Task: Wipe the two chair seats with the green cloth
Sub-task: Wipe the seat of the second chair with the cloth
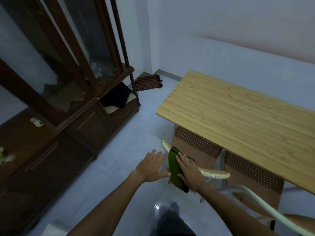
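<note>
Pale tiled floor (119, 150), glossy, white walls, dim light. Far left: dark wood display cabinet (71, 92), glazed upper doors with twisted corner posts, panelled lower doors. Behind the glass: a clear glass piece (96, 70) and a lace-edged cloth on the shelf, details blurred. Open compartment at the cabinet's right end holds a dark bundled fabric (117, 97) sitting on something pale and flat. Small white object (37, 122) on the lower cabinet top, can't tell what. In the corner behind it, a folded striped mat (148, 82) with a fringed edge lies on the floor.

Left hand (150, 166): flat, fingers spread, holding nothing, just left of the cloth, thumb close to its edge; contact can't be confirmed.

Green cloth (174, 167): folded to a long rectangle, draped over the curved speckled cream top rail (214, 174) of the near chair, not on a seat. Right hand (188, 172): palm down on the cloth, fingers wrapping it, pressing it against the rail.

Right: light pine-look worktop (238, 116), straight grain, rounded corners. Two chairs tucked under it, brown perforated seats (194, 145) with a regular hole grid; second seat (252, 174) further right. Pale tubular chair frame (255, 198) curves across bottom right.
</note>
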